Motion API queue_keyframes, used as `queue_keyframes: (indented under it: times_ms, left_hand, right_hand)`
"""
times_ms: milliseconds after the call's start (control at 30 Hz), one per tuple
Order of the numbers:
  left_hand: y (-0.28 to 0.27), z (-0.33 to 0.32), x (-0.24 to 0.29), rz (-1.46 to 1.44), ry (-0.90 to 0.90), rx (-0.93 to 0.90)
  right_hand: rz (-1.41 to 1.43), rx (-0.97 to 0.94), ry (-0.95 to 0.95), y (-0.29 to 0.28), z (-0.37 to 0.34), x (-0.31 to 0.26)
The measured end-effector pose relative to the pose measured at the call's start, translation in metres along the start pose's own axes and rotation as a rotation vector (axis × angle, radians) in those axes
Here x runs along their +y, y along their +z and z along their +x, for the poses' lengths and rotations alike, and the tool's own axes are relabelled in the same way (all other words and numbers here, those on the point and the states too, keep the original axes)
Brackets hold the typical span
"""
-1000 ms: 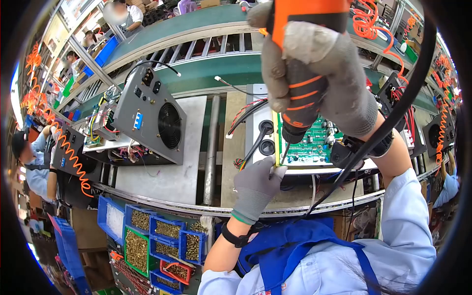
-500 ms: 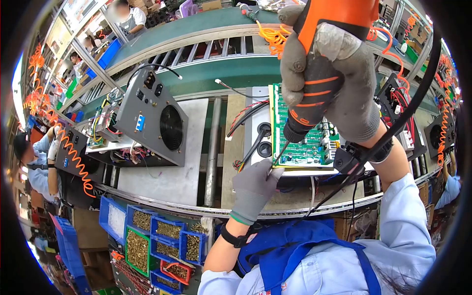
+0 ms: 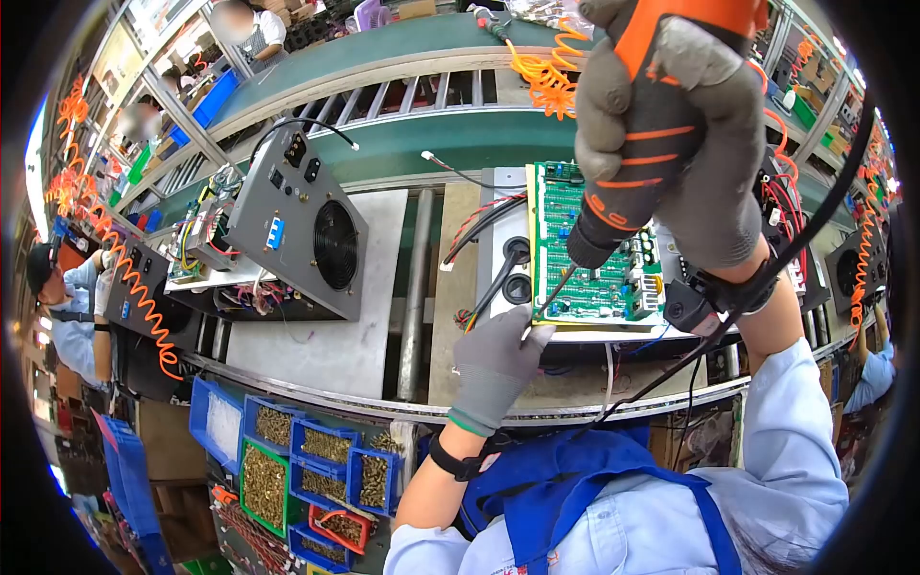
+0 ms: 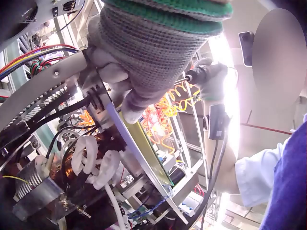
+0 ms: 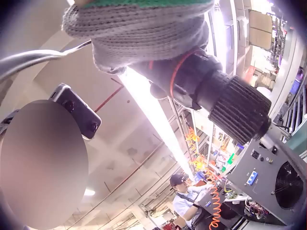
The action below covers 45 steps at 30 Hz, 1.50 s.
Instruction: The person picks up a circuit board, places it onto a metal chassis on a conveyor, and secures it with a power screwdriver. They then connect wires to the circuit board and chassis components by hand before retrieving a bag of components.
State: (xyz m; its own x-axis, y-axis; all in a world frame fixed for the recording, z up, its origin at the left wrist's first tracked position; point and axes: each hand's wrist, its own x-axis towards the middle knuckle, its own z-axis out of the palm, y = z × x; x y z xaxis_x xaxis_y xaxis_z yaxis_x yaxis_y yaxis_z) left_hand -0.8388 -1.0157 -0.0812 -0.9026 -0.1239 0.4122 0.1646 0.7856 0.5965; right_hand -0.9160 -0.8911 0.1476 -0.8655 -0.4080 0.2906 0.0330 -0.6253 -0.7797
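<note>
My gloved right hand (image 3: 714, 196) grips an orange-and-black power screwdriver (image 3: 656, 153), held at a slant over a green circuit board (image 3: 599, 283). Its thin bit (image 3: 558, 289) points down to the board's near left corner. At that same corner my gloved left hand (image 3: 494, 362) pinches the board's edge, fingertips right by the bit's tip; they hide what lies under it. The left wrist view shows the fingers curled about the edge of the pale panel (image 4: 136, 143) and board. The board lies on the pale top of a unit with cables on its left side (image 3: 498, 278).
Left on the roller line stands a grey unit with a fan (image 3: 335, 244). Blue bins (image 3: 326, 446) and a green bin (image 3: 265, 484) of brass-coloured fasteners sit in front. A black cable (image 3: 815, 244) crosses near my right arm. Other people (image 3: 72, 316) work beyond.
My right hand and the screwdriver have swung to the right and tilted more, uncovering more of the board. The bit's tip has shifted slightly left to the left fingertips; the left hand has barely moved.
</note>
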Motion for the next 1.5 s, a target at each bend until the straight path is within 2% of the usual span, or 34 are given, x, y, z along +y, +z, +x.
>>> queue_keyframes:
  times_ms: [33,100,133,167,233,267,300,367,400,467,500,567,633,667,700,767,800,833,900,933,967,1033,1067,1100,1167,1200,1267,1300,1333,1367,1400,1433,1467,1500]
  left_hand:
    - [0.0,-0.001,-0.001,-0.001,-0.008,0.014]
    - [-0.002,-0.001,-0.001,-0.029,-0.044,0.02]
    - [-0.003,0.0,-0.001,-0.057,-0.084,0.026]
    - [-0.005,0.0,-0.003,-0.059,-0.08,0.025]
    - [-0.008,0.003,-0.008,-0.024,-0.038,0.0]
    - [-0.012,0.004,-0.009,-0.058,-0.112,-0.077]
    - [-0.011,0.003,-0.011,-0.117,-0.099,-0.047]
    - [-0.014,0.003,-0.011,-0.093,-0.097,-0.059]
    - [-0.016,0.003,-0.011,-0.097,-0.078,-0.066]
    - [-0.022,0.003,-0.012,-0.134,-0.135,-0.096]
    - [-0.023,0.002,-0.014,-0.241,-0.185,-0.107]
    - [-0.022,-0.001,-0.02,-0.315,-0.229,-0.107]
    - [-0.028,0.001,-0.017,-0.211,-0.185,-0.134]
    - [-0.029,0.002,-0.014,-0.237,-0.197,-0.136]
    - [-0.029,0.003,-0.011,-0.262,-0.206,-0.141]
    - [-0.031,0.007,-0.005,-0.287,-0.242,-0.176]
    - [-0.031,0.01,-0.003,-0.281,-0.234,-0.179]
    - [-0.031,0.011,-0.003,-0.272,-0.227,-0.182]
    - [-0.026,0.01,-0.008,-0.275,-0.232,-0.18]
    - [-0.025,0.011,-0.008,-0.276,-0.252,-0.162]
    - [-0.025,0.014,-0.007,-0.279,-0.243,-0.162]
    - [-0.029,0.016,-0.002,-0.178,-0.239,-0.175]
    - [-0.025,0.015,0.002,-0.297,-0.219,-0.071]
    - [-0.027,0.014,0.009,-0.291,-0.21,-0.071]
    - [-0.033,0.008,0.02,-0.31,-0.247,-0.022]
    - [-0.032,0.002,0.025,-0.372,-0.282,-0.113]
    - [-0.028,-0.004,0.073,-0.802,-0.186,-0.285]
    - [-0.014,-0.008,0.086,-0.953,-0.133,-0.39]
    - [-0.022,-0.007,0.1,-1.135,-0.225,-0.713]
    - [-0.013,-0.008,0.107,-1.341,-0.264,-0.882]
    - [-0.004,-0.006,0.119,-1.57,-0.232,-0.9]
    - [-0.007,0.002,0.132,-1.655,-0.339,-0.925]
    - [-0.006,-0.002,0.141,-1.682,-0.436,-0.728]
    - [-0.007,-0.004,0.146,-1.699,-0.523,-0.533]
  right_hand:
    - [0.0,0.001,-0.004,-0.003,0.0,0.0]
    - [-0.068,-0.201,-0.058,-0.018,0.001,0.005]
    - [-0.37,-0.268,-0.201,-0.022,0.006,0.006]
    - [-0.372,-0.266,-0.203,-0.023,0.001,0.0]
    - [-0.252,-0.136,-0.118,-0.019,-0.014,-0.018]
    - [-0.326,-0.259,-0.126,-0.033,-0.004,-0.023]
    - [-0.32,-0.274,-0.056,-0.038,-0.009,-0.035]
    - [-0.434,-0.091,-0.025,-0.043,-0.023,-0.045]
    - [-0.511,-0.036,0.055,-0.053,-0.029,-0.052]
    - [-0.843,0.042,0.027,-0.067,-0.042,-0.063]
    - [-0.985,0.078,-0.005,-0.07,-0.047,-0.068]
    - [-1.088,0.218,-0.151,-0.087,-0.058,-0.078]
    - [-1.09,0.23,-0.203,-0.096,-0.079,-0.102]
    - [-0.96,0.221,-0.228,-0.103,-0.09,-0.115]
    - [-0.945,0.228,-0.308,-0.114,-0.106,-0.127]
    - [-1.102,0.376,-0.507,-0.109,-0.118,-0.143]
    - [-1.148,0.299,-0.495,-0.109,-0.128,-0.155]
    - [-1.212,0.331,-0.6,-0.115,-0.133,-0.16]
    - [-1.305,0.209,-0.556,-0.137,-0.142,-0.171]
    - [-1.301,0.179,-0.64,-0.147,-0.139,-0.166]
    - [-1.393,0.008,-0.498,-0.155,-0.136,-0.182]
    - [-1.352,-0.001,-0.792,-0.149,-0.13,-0.148]
    - [-1.416,-0.285,-0.832,-0.153,-0.124,-0.153]
    - [-1.464,-0.576,-0.864,-0.156,-0.116,-0.159]
    - [-1.372,-0.655,-0.781,-0.142,-0.12,-0.144]
    - [-1.254,-0.681,-0.827,-0.141,-0.121,-0.137]
    - [-0.996,-0.703,-0.947,-0.137,-0.12,-0.12]
    - [-0.837,-0.908,-0.89,-0.132,-0.112,-0.119]
    - [-0.737,-0.975,-0.901,-0.13,-0.107,-0.112]
    - [-0.637,-1.036,-0.912,-0.128,-0.107,-0.103]
    - [-0.675,-0.741,-1.128,-0.115,-0.113,-0.068]
    - [-0.671,-0.747,-1.099,-0.111,-0.112,-0.05]
    - [-0.814,-0.883,-1.028,-0.112,-0.105,-0.043]
    - [-0.822,-0.838,-0.999,-0.107,-0.102,-0.021]
